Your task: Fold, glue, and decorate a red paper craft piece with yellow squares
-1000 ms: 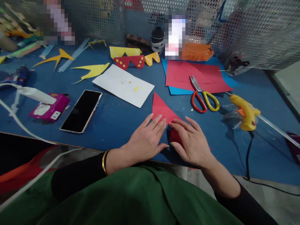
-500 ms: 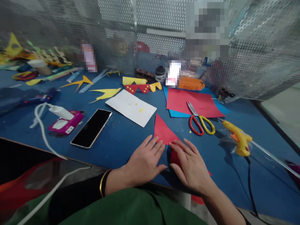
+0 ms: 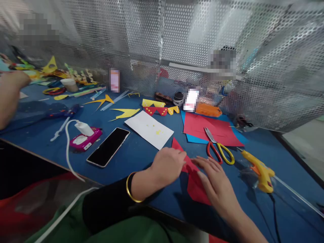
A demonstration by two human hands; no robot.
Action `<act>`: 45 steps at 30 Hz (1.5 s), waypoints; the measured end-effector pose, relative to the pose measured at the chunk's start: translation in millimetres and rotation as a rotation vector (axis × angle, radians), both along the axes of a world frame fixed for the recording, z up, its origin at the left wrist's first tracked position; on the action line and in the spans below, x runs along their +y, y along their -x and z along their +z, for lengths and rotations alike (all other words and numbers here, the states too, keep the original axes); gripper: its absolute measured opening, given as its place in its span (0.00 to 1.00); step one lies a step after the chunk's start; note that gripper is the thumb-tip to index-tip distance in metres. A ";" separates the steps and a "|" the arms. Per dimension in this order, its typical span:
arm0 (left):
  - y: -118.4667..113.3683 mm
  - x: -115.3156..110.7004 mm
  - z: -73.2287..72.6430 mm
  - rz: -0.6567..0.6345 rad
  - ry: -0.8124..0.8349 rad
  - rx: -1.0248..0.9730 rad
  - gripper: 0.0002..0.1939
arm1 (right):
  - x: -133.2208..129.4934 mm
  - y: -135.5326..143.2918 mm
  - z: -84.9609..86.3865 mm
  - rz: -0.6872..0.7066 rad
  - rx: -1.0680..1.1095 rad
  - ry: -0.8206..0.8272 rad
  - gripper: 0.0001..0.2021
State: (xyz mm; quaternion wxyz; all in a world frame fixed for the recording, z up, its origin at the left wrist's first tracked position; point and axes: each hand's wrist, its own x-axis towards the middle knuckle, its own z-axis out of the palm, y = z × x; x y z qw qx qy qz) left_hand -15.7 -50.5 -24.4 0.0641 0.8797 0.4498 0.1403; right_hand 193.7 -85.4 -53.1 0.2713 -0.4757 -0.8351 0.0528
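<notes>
A folded red paper [image 3: 198, 189] lies on the blue table between my hands, its pointed end showing past my left fingers. My left hand [image 3: 167, 165], with a gold bangle at the wrist, is closed on the paper's left part, fingertips curled and partly hidden. Along the right edge of the paper rests my right hand [image 3: 217, 182], its fingers stretched out and touching the sheet. Beyond it lie scissors [image 3: 214, 141] with one red and one yellow handle. A yellow glue gun [image 3: 260, 170] is off to the right.
Red sheets [image 3: 202, 123] over blue ones lie behind the scissors. A white sheet [image 3: 144, 126], a dark-screened phone [image 3: 108, 146] and a magenta power socket [image 3: 95, 135] with a white cable stand left. Paper glasses [image 3: 157, 110] sit behind. Another person's arm [image 3: 10, 94] reaches in at far left.
My left hand has gone from spread flat to curled on the red paper. My right hand has shifted right, uncovering more folded paper. The view has turned left, and another person's arm appears.
</notes>
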 end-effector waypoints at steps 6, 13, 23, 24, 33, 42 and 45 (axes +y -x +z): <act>-7.5 57.9 17.1 0.252 0.054 -0.068 0.12 | 60.3 4.1 10.3 -0.197 0.113 0.478 0.21; 34.2 169.5 17.7 0.620 -0.045 -0.074 0.16 | 74.1 -3.0 -13.6 -0.188 0.192 0.455 0.20; 82.1 228.7 -5.4 0.602 -0.102 -0.087 0.10 | 72.4 -5.7 -20.7 -0.126 0.173 0.360 0.16; 82.8 228.3 -6.8 0.585 -0.135 -0.096 0.11 | 72.0 -5.9 -20.8 -0.124 0.167 0.356 0.16; 74.3 205.7 5.6 0.241 -0.379 -0.154 0.10 | 71.6 -5.8 -26.7 -0.099 0.127 0.294 0.15; 21.4 169.6 53.3 0.382 -0.028 -0.924 0.11 | 74.1 -8.1 -29.4 -0.068 0.091 0.238 0.15; 11.0 155.2 74.6 0.330 0.437 -1.287 0.07 | 74.1 -7.8 -29.1 -0.057 0.087 0.226 0.15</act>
